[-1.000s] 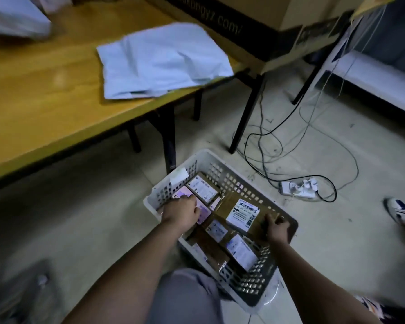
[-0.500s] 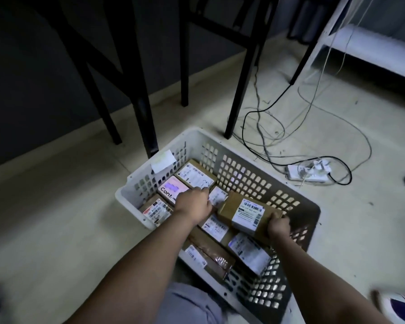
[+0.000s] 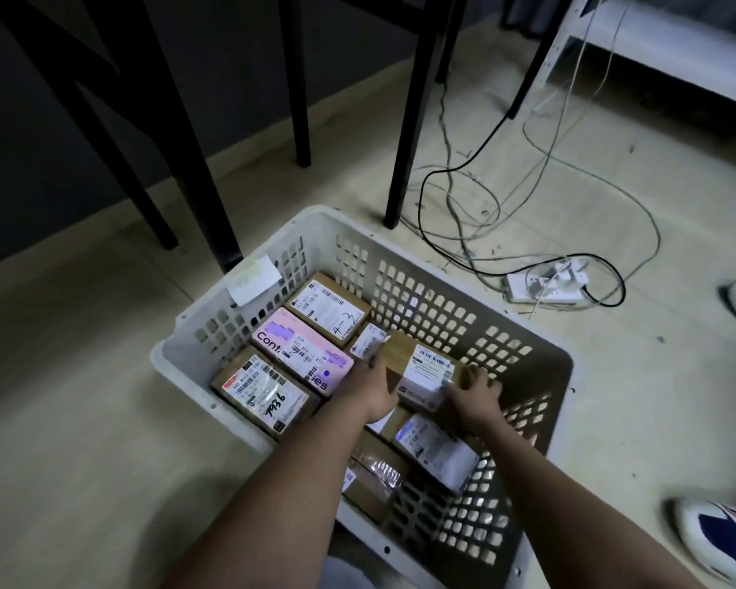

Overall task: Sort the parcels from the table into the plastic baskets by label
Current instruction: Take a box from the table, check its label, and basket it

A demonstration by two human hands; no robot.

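Both hands point(image 3: 370, 386) point(image 3: 474, 397) around brown parcel point(image 3: 421, 371) inside basket point(image 3: 400, 257)

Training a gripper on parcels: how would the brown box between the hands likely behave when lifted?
The brown box probably stays stiff: its cardboard edges look square. Likely light, since the left hand and right hand hold it easily. Its glossy label may be slippery.

The fine print on the parcel labels point(image 3: 430, 371) is too small to be read. Parcels low in the basket point(image 3: 540, 376) are partly covered by both forearms. Two shoes point(image 3: 727, 542) are cut off at the frame's right edge.
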